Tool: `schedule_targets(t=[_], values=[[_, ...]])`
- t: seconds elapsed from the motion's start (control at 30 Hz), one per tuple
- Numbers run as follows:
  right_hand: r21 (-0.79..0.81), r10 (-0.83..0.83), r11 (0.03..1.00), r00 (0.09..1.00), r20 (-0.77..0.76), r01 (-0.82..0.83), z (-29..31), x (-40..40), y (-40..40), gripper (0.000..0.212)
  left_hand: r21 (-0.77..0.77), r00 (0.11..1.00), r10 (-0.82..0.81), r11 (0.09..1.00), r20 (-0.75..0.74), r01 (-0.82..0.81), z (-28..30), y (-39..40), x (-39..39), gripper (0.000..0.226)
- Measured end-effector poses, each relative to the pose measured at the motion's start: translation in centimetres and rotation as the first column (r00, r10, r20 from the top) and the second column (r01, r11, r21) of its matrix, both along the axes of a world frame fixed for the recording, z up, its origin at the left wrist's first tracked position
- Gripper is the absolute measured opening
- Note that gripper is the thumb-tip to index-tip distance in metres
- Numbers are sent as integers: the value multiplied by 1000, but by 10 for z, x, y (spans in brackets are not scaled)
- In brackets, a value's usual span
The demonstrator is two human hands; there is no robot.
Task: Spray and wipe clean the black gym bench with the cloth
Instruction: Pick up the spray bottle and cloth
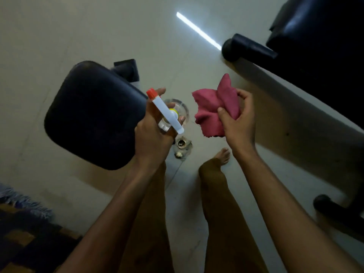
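Two hands are showing: the left hand [151,134] is gripping one spray bottle [167,113], and the right hand [237,117] is clutching one red cloth [212,107]. One black padded seat [92,113] is sitting at the left (a second dark pad [319,26] is showing at top right). Two black roller cylinders [248,48] [334,211] are lying at the right. One fringed rug [25,233] is occupying the lower-left corner.

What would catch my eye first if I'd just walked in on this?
Probably the pink cloth, bunched in the right hand at centre, bright against the pale floor. Beside it, the left hand grips a spray bottle with a red nozzle. That bottle is held by the edge of a black bench pad on the left.
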State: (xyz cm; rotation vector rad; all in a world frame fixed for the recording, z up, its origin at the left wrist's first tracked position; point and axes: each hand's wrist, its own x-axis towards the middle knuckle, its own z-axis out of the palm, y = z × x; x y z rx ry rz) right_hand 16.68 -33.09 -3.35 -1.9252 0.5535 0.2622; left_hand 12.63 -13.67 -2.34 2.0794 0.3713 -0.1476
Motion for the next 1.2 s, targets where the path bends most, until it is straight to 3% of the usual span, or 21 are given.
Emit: schedule_targets(t=[0.2,0.43,0.67,0.93,1.13,1.2], values=[[-44,-272,961,961,45,274,18,-15,-174,51,15,965,-256,967,64,255,8,-152,32,73],[-149,-426,888,901,83,434,27,-21,-360,50,37,863,-492,870,119,491,10,-328,69,73],[-143,-531,819,828,179,556,17,11,-492,49,-9,789,-591,799,166,601,5,-456,117,75],[-64,-601,777,768,221,626,4,89,-601,54,-90,780,-621,775,82,626,-3,-568,184,75],[95,-707,707,695,134,701,-18,116,-686,54,-186,749,-659,729,70,658,-5,-632,222,81],[61,-724,690,685,79,721,-36,108,-716,60,-191,728,-682,708,64,680,-10,-650,228,83]])
